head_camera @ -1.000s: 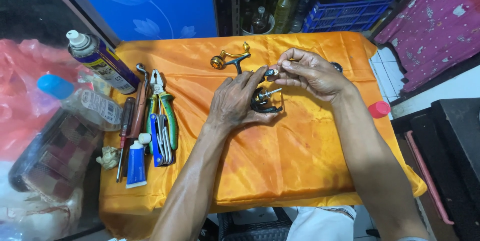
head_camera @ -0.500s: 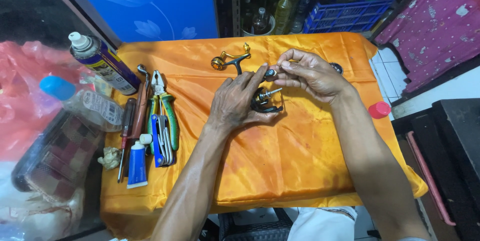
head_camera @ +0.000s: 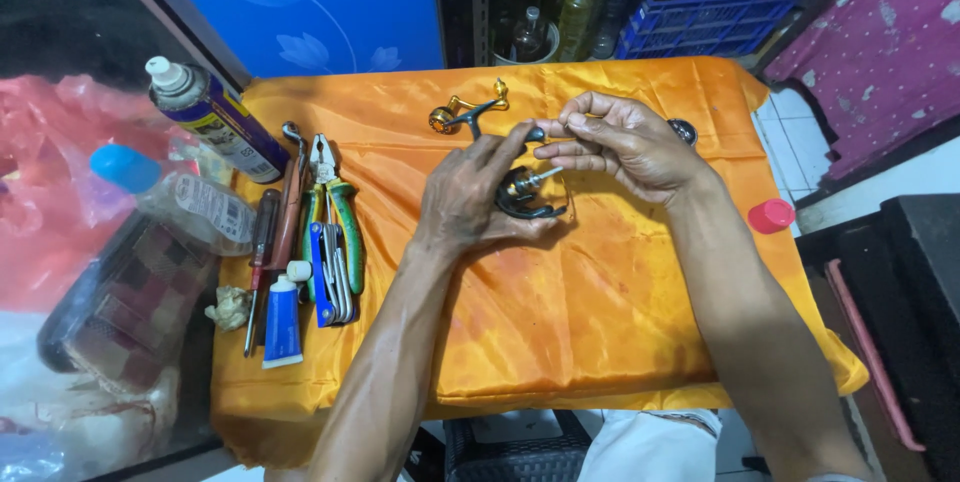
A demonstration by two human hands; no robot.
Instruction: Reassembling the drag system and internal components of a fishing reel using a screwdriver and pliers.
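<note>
My left hand (head_camera: pixel 470 194) grips a dark metal fishing reel body (head_camera: pixel 524 192) just above the orange cloth (head_camera: pixel 560 322) that covers the table. Its silver shaft points up and to the right. My right hand (head_camera: pixel 625 142) sits just above it, fingertips pinched on a small dark part at the shaft's end. A gold and black reel handle (head_camera: pixel 462 112) lies on the cloth behind my left hand. A small dark round part (head_camera: pixel 684 130) peeks out behind my right hand.
Along the cloth's left edge lie green-handled pliers (head_camera: pixel 336 204), a screwdriver (head_camera: pixel 258 264), a blue hex key set (head_camera: pixel 326 277) and a small blue tube (head_camera: pixel 283 314). A spray can (head_camera: pixel 212 118) and plastic bottle (head_camera: pixel 180 192) rest at left. A red cap (head_camera: pixel 771 215) sits at right.
</note>
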